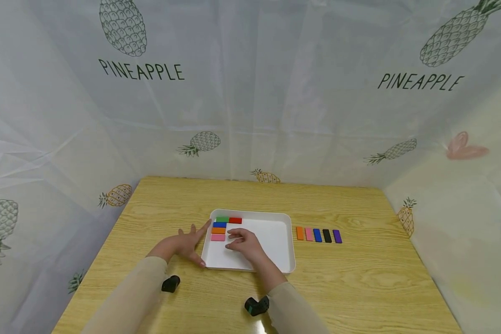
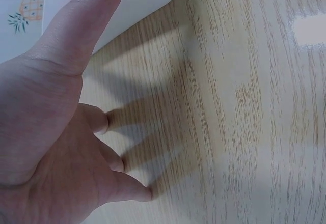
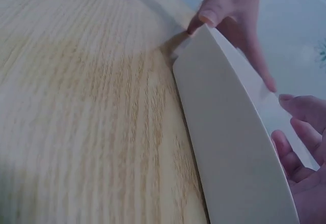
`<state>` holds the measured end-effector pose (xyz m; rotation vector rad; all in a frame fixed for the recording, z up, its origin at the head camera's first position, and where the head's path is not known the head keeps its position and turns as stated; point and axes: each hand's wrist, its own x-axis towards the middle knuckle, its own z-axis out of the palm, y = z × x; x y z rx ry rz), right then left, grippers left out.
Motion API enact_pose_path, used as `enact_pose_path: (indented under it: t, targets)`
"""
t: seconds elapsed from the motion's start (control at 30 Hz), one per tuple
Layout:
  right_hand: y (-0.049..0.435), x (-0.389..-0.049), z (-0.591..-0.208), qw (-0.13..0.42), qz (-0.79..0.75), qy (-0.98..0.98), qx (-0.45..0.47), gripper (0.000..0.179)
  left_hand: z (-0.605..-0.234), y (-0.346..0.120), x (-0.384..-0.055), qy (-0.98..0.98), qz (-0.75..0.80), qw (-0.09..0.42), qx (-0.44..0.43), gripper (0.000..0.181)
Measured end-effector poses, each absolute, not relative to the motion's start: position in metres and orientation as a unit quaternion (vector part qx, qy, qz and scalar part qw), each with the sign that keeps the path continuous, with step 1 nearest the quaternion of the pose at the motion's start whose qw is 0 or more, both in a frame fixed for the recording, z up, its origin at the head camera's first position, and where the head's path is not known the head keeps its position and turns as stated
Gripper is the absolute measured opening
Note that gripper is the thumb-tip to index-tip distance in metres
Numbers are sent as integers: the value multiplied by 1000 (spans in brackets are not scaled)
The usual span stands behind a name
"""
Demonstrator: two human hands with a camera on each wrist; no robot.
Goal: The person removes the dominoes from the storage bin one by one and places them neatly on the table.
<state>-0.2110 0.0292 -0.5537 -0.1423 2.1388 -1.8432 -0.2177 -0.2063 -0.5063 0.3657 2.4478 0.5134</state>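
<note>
A white tray (image 1: 271,241) lies on the wooden table. My left hand (image 1: 188,243) is spread at its left side, the index finger at the rim and the thumb at the near left corner. Inside, green (image 1: 222,219) and red (image 1: 235,221) blocks lie end to end at the far left. Below the green one, blue (image 1: 219,225), orange (image 1: 219,230) and pink (image 1: 218,237) blocks form a column. My right hand (image 1: 246,243) hovers over the tray just right of the pink block, fingers loosely bent and thumb apart, with nothing visible between them.
Right of the tray, orange (image 1: 299,233), pink (image 1: 309,234), blue (image 1: 317,235), black (image 1: 327,236) and purple (image 1: 337,236) blocks stand in a row on the table (image 1: 371,269). A pineapple-printed curtain (image 1: 275,102) encloses the back and sides. Black wrist devices (image 1: 256,306) sit by both forearms.
</note>
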Motion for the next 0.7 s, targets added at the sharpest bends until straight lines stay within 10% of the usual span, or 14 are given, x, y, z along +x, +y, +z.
enact_pose_path:
  t: [0.7]
  targets:
    - [8, -229, -558, 164, -544, 823, 0, 29, -505, -207, -215, 926, 183, 297, 143, 134]
